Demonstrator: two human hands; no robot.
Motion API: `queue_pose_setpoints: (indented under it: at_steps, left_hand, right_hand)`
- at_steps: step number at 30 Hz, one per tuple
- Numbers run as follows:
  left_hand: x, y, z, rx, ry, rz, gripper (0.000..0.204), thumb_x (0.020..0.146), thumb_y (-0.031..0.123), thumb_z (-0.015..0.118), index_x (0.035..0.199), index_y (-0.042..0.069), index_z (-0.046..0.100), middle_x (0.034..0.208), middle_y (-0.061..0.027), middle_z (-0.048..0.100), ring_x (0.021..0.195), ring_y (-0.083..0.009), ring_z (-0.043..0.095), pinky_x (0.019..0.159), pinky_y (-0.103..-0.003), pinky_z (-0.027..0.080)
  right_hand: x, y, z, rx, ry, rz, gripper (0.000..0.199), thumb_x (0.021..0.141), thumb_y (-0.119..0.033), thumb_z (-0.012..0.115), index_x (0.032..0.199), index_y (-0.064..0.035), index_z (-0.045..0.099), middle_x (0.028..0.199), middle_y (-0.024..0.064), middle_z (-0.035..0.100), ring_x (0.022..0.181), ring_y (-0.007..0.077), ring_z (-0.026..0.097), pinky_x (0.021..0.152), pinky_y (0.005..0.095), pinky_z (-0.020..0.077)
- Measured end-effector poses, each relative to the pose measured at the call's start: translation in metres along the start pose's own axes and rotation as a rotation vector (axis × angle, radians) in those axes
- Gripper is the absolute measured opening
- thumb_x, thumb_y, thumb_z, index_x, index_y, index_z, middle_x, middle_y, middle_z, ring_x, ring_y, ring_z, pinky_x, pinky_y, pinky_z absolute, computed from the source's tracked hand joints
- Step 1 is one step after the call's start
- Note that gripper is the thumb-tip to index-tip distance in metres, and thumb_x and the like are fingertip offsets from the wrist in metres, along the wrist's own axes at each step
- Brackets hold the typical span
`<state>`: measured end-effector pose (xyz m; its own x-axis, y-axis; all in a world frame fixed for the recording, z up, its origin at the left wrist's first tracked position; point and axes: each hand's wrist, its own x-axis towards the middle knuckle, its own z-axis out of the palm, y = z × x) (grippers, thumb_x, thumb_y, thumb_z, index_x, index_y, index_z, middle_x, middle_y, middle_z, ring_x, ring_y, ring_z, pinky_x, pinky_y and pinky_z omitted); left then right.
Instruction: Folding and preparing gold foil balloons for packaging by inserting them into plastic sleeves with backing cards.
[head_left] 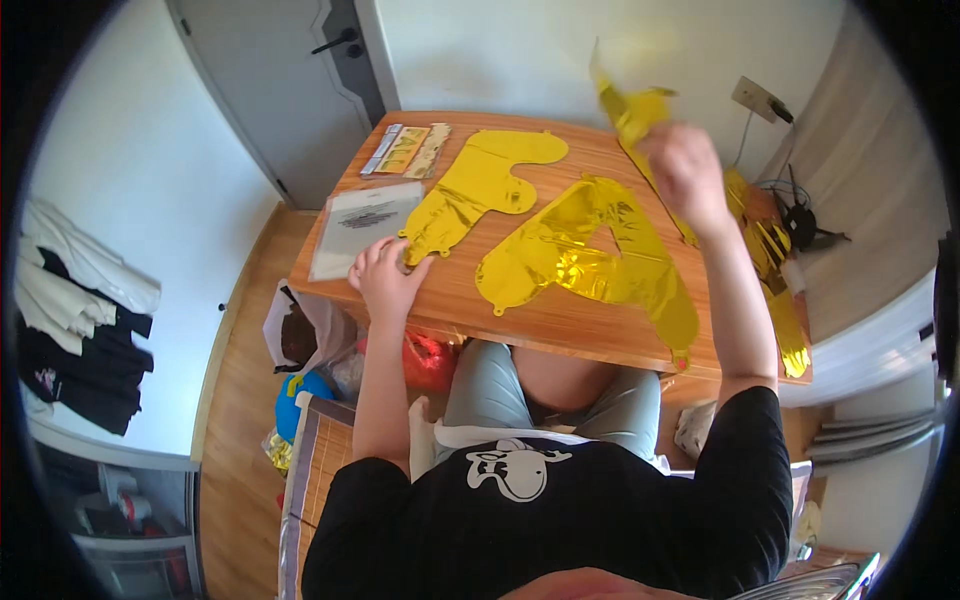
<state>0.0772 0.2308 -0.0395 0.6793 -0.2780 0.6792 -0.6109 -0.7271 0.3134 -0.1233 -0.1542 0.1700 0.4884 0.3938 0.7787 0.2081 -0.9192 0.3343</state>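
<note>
Right grip blurred, partly hiding raised gold foil; hold unclear.

White wall at 12 o'clock, another at 10. Grey door with dark handle near 11. Socket with black plug at 2, beige curtain just beyond. Brightest light on pale fabric at 3. Wooden floor and hanging clothes at 9, glass-fronted cabinet at 8. Wood-grain table mid-view, reaching toward 12.
</note>
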Motion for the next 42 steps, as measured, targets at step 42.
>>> queue_pose_setpoints:
  at_steps: [42]
  left_hand:
    - [-0.017, 0.086, 0.009, -0.514, -0.365, 0.415, 0.026, 0.076, 0.015, 0.085, 0.098, 0.007, 0.075, 0.102, -0.0088, 0.074, 0.098, -0.029, 0.068, 0.087, -0.041, 0.051]
  right_hand:
    - [-0.168, -0.167, 0.009, 0.213, -0.618, 0.727, 0.041, 0.094, -0.034, 0.065, 0.129, -0.0127, 0.065, 0.138, 0.0112, 0.059, 0.137, 0.0329, 0.049, 0.116, 0.0566, 0.0351]
